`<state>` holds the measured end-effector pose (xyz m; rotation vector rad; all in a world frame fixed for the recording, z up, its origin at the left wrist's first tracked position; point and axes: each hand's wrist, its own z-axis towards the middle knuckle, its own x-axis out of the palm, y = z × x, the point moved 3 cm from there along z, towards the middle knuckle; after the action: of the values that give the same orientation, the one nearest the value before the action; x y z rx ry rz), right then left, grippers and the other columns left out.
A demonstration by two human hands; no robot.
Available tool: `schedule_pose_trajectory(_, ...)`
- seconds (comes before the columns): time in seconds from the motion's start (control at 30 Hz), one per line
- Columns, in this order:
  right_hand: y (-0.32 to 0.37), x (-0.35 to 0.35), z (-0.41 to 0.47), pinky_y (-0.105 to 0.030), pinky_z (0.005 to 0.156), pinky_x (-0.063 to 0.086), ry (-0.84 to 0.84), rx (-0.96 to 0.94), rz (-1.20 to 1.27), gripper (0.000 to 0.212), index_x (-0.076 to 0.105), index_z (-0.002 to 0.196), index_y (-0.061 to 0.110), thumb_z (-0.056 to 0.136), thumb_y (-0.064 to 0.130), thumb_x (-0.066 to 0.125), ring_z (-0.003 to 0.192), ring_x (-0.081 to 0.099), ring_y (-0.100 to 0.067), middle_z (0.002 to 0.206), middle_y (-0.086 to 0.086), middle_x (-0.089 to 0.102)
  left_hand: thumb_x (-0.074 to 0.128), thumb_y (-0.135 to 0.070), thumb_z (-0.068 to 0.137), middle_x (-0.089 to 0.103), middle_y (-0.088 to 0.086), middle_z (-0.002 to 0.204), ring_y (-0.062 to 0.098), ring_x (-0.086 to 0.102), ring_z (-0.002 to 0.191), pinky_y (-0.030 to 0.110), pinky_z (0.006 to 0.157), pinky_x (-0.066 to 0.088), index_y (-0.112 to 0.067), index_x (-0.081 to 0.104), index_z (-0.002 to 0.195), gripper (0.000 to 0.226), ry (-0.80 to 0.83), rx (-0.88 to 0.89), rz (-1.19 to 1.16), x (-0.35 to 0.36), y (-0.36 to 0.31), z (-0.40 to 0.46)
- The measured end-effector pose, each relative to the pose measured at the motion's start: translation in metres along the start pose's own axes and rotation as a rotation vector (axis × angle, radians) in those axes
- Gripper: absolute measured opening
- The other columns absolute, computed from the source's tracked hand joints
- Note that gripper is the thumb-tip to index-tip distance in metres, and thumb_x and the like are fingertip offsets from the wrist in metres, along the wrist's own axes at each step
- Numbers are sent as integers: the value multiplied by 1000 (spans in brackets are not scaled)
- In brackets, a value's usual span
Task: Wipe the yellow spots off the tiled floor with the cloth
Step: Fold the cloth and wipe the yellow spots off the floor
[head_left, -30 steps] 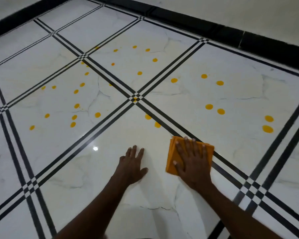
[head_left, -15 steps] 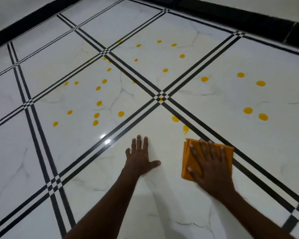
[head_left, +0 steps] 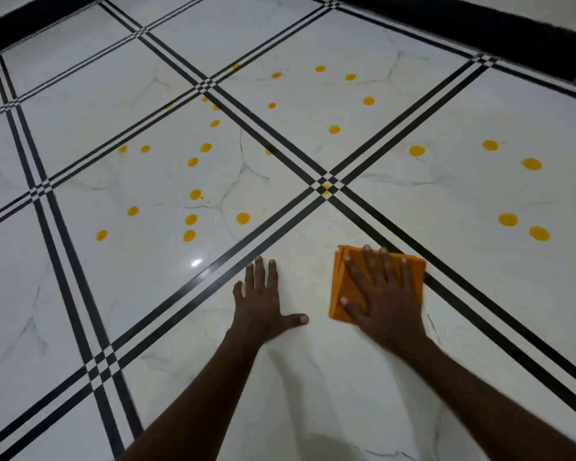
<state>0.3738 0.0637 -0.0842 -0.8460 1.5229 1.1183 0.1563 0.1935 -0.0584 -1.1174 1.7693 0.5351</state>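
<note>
Both hands point(head_left: 263, 302) flat, right point(head_left: 384, 301) pressing cloth point(head_left: 341, 284).

right hand point(head_left: 384, 301) flat on orange cloth point(head_left: 345, 287), left hand point(head_left: 261, 302) (fingers spread) on tiled floor point(head_left: 147, 294), yellow spots point(head_left: 242, 218) beyond

Two bare forearms, sleeveless as far as seen, ringless fingers

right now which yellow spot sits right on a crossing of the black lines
The yellow spot on the black-and-white crossing just beyond the folded orange cloth. It alone sits in a crossing's middle; nearly all the others lie on open white tile.
</note>
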Motion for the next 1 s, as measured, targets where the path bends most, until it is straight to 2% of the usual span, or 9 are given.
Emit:
schedule_pose_trajectory(0.1,-46,-8,60,-67,121,18,13,196,-43,81,27,163,27,94,70,27,153,26,-45,169,-16,26,29,-98,56,-31,13,161,32,-23,150,55,121,-1,-18,-18,156,137,-60,88,84,-2,7,10)
schedule_pose_trajectory(0.2,-45,-12,133,-72,120,12,13,323,-20,90,27,163,20,89,72,20,153,20,-51,167,-23,23,51,-92,63,-32,13,161,34,-26,149,57,122,0,-23,-20,156,136,-18,157,121,-17,10,34)
schedule_pose_trajectory(0.27,-29,-13,155,-70,121,3,94,335,-8,95,13,165,21,86,74,12,156,8,-49,170,-22,10,64,-83,64,-35,15,159,38,-28,147,58,121,0,-21,-24,155,141,45,167,104,-23,6,42)
schedule_pose_trajectory(0.37,-14,-16,148,-71,121,5,153,273,-36,97,2,165,22,85,77,2,156,7,-49,171,-22,6,71,-76,65,-34,18,158,42,-26,147,59,121,1,-17,-22,155,142,74,162,121,-34,-3,39)
schedule_pose_trajectory(0.47,6,-9,94,-75,114,26,181,168,-75,90,17,164,19,95,75,2,147,31,-54,165,-25,27,74,-64,73,-20,18,164,40,-14,151,54,122,7,-18,-11,158,129,75,190,128,-52,1,39)
schedule_pose_trajectory(0.57,13,-3,59,-73,114,29,249,47,-65,85,19,163,21,98,74,11,149,32,-50,167,-21,23,71,-60,79,-10,14,166,36,-6,153,50,121,13,-22,-4,159,116,82,240,114,-65,9,45)
schedule_pose_trajectory(0.7,-26,-7,148,-71,112,29,60,128,-120,88,32,161,20,97,76,8,145,38,-51,164,-23,33,71,-66,74,-18,13,165,34,-15,152,50,121,6,-25,-14,158,126,54,230,124,-46,9,46)
schedule_pose_trajectory(0.8,-12,-7,212,-72,117,20,37,218,-55,90,27,162,21,90,75,16,150,27,-51,165,-25,29,71,-67,74,-21,8,165,29,-18,152,47,122,3,-28,-17,157,126,-3,225,101,-38,13,47)
schedule_pose_trajectory(1.0,73,14,125,-63,125,5,107,-155,-63,82,1,165,33,96,74,19,159,2,-37,173,-9,2,59,-82,71,-20,6,165,22,-19,152,41,123,-4,-21,-14,158,128,-119,98,-79,-25,29,26)
